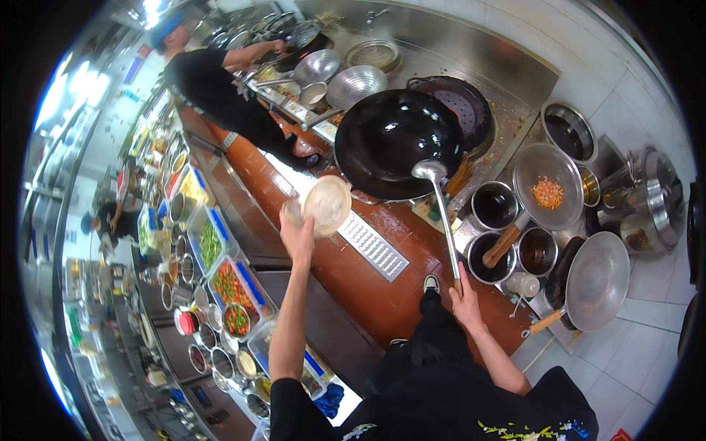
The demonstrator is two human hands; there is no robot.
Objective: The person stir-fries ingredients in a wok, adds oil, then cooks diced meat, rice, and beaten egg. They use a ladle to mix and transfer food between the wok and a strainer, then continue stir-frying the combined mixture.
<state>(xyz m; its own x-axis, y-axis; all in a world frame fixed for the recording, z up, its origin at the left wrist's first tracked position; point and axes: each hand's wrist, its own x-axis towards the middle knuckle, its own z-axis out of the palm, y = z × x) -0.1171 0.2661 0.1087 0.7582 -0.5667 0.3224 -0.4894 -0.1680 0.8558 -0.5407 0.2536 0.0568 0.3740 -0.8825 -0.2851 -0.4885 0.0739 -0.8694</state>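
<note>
My left hand (298,231) grips a round pale bowl (328,206), held out over the floor left of the wok. Something whitish fills its inside; I cannot tell what. A blurred pale object (293,211) shows by the fingers of that hand. My right hand (466,303) is closed around the handle end of a long metal wok ladle (444,220). The ladle's head lies over the near right side of a large black wok (391,143), which looks wet and shiny. Behind the wok rests a dark perforated pan (455,107).
Right of the wok are metal pots of dark liquid (495,205), a strainer (547,187) with orange bits and a wooden-handled metal pan (597,281). Left, a counter holds tubs of chopped vegetables (231,284). A co-worker (212,91) stands at the far stove.
</note>
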